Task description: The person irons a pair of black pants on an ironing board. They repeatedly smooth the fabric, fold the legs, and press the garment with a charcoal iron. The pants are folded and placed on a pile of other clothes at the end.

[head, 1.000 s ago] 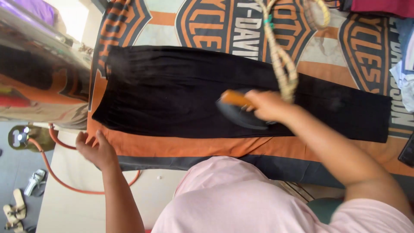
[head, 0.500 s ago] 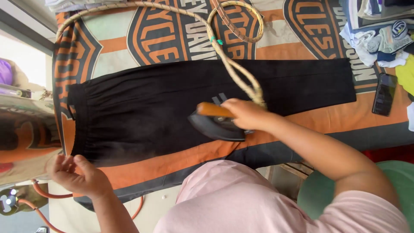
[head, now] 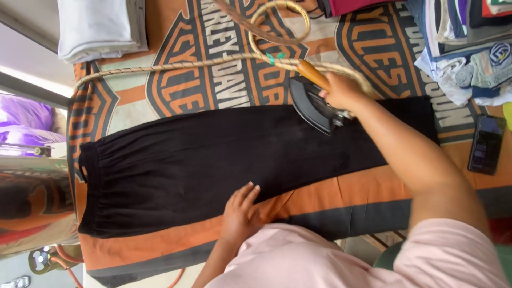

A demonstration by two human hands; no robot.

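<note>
A heavy black flat iron [head: 316, 109] is clenched by its orange wooden handle in the right hand [head: 341, 90] at the desk's far edge, while soft, limp black cloth [head: 224, 160] is pressed flat under the open left hand [head: 240, 213].

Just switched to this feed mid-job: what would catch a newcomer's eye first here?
The long black garment spread across the middle of an orange-and-black printed cloth stands out first. The right hand grips a dark iron at the garment's far edge, while the left hand presses its near edge flat.
</note>
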